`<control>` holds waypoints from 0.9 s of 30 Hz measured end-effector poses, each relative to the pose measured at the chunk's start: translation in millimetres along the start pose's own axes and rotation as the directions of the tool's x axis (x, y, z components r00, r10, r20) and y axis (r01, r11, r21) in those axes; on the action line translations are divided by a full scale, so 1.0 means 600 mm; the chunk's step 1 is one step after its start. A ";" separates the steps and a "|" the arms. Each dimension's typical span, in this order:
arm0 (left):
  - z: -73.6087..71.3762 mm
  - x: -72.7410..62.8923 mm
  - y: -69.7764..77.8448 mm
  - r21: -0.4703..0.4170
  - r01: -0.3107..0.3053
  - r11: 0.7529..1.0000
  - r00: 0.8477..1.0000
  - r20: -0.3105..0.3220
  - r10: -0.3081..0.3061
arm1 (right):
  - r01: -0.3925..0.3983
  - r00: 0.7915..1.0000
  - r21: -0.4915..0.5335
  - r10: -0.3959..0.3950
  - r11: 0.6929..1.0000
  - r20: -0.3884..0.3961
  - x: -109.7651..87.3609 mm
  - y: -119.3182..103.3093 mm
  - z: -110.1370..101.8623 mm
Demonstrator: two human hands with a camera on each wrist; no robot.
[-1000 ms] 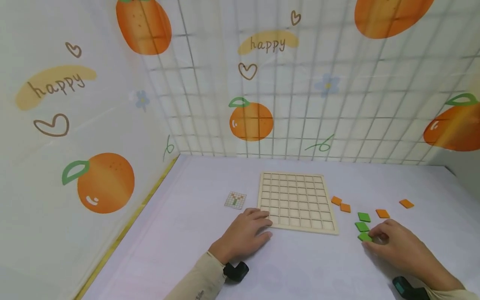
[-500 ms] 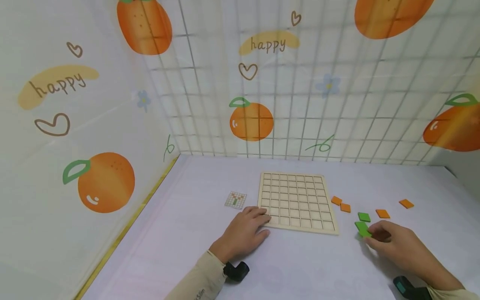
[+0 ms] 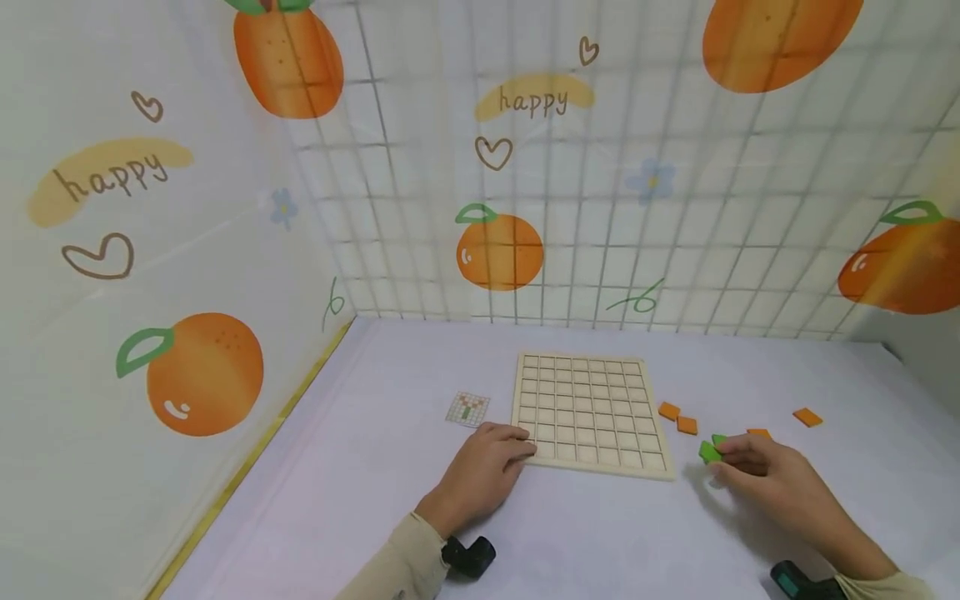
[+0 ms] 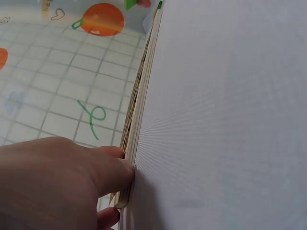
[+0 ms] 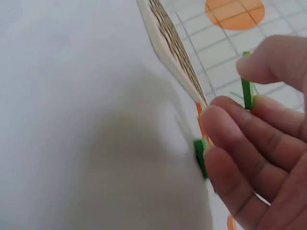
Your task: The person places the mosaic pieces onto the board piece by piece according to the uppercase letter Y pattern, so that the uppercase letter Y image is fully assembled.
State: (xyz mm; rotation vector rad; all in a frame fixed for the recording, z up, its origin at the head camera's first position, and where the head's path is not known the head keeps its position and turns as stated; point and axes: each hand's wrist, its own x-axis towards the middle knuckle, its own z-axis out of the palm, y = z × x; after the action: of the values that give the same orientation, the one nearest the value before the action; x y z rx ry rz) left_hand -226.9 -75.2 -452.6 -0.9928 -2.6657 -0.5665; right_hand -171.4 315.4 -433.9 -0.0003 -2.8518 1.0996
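Note:
A pale wooden grid board [image 3: 588, 412] lies flat on the table. My left hand [image 3: 477, 468] holds its near left corner, and in the left wrist view the thumb [image 4: 117, 170] presses the board's edge with fingers behind it. To the right of the board, my right hand [image 3: 780, 482] pinches a green square tile [image 3: 708, 452] between thumb and fingertips, just above the table. The pinched tile [image 5: 247, 88] appears edge-on in the right wrist view; whether a second is stacked with it I cannot tell. Another green tile [image 5: 200, 158] lies beyond, partly covered by the fingers.
Two orange tiles [image 3: 687, 425] lie beside the board's right edge. Another orange tile [image 3: 759, 433] is partly behind the right hand, and one more orange tile [image 3: 807, 417] sits farther right. A small pattern card [image 3: 468, 408] lies left of the board. A printed curtain [image 3: 420, 217] stands behind.
My right hand has lifted green tile from the near end of the row and moved slightly left and away from me. The left thumb has drawn in to the board's near edge.

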 end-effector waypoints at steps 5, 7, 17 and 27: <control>0.001 -0.001 0.003 -0.010 -0.020 1.000 1.000 0.005 0.020 | 0.015 1.000 0.028 -0.015 1.000 0.025 0.004 -0.010 0.014; 0.002 -0.002 0.004 -0.023 -0.024 0.999 1.000 0.005 0.024 | 0.015 0.999 0.061 -0.018 0.998 0.047 0.009 -0.015 0.021; 0.002 -0.005 -0.003 -0.058 -0.008 0.998 1.000 -0.026 0.006 | 0.050 0.997 0.115 -0.057 0.992 0.060 0.040 -0.044 0.040; 0.001 -0.002 -0.002 -0.086 0.000 0.996 1.000 -0.027 -0.003 | -0.117 0.985 0.384 0.059 0.916 0.159 0.067 -0.050 0.063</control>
State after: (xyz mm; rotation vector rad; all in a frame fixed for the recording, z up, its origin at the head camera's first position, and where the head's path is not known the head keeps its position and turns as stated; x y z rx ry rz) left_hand -226.7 -76.4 -454.0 -0.9983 -2.6381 -0.6949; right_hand -213.4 269.0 -438.3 -0.0244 -2.7159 1.7408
